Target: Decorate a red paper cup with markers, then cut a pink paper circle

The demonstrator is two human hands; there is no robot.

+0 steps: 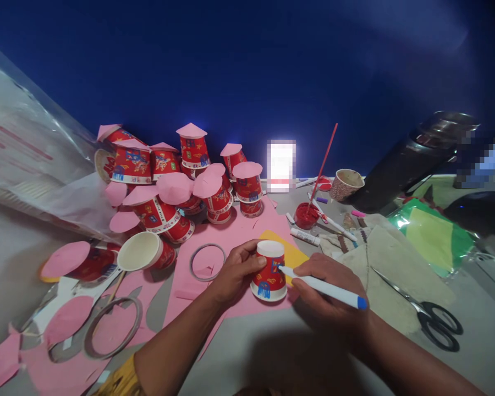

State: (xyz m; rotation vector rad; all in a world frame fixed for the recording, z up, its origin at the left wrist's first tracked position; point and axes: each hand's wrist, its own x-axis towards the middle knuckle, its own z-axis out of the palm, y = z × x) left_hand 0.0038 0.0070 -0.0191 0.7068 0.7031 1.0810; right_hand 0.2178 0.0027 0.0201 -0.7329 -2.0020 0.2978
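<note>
My left hand [233, 272] is wrapped round a red printed paper cup [269, 272] that stands upside down on pink paper [247, 231]. My right hand [328, 289] grips a white marker with a blue cap [324, 287]; its tip touches the cup's right side. A yellow paper sheet [291, 253] lies just behind the cup.
A heap of red cups topped with pink paper cones [181, 181] sits at the back left. Tape rings [207, 262] and pink offcuts lie at the left. Black-handled scissors [431, 319], a red paint pot with a brush [306, 214], a brown cup [345, 184] and green paper [431, 234] lie at the right.
</note>
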